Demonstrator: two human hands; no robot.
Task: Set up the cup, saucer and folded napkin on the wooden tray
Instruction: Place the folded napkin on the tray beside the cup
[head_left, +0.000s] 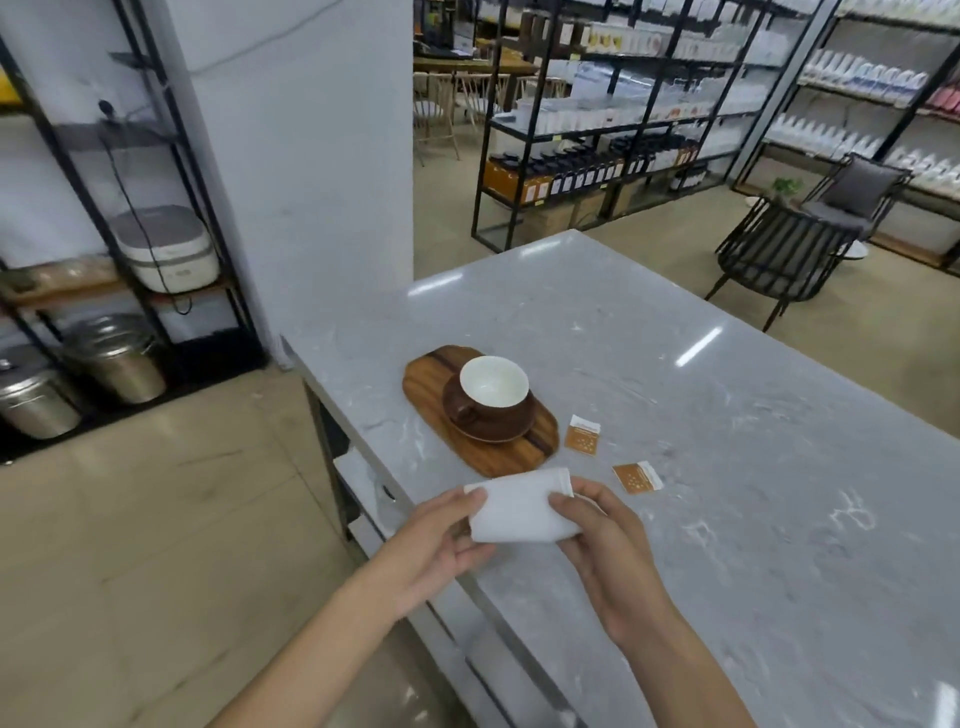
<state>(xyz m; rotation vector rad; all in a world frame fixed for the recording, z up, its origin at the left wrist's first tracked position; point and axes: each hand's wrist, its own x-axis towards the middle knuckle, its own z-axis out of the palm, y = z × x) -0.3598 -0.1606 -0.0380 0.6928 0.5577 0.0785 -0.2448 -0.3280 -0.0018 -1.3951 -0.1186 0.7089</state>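
A: So, the fingers?
B: Both clamped on the napkin (519, 512): left hand (441, 540) pinches its left end, right hand (608, 561) its right end, long axis running across the frame, low centre.
A: And the tray (431, 379)?
B: Just above the napkin in frame, cup (493, 389) on saucer (493, 431) filling its right half. I'd say the free left half suits; the left hand is nearer.

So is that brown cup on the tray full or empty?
Empty: the cup stands upright on its saucer, and its white inside is bare.
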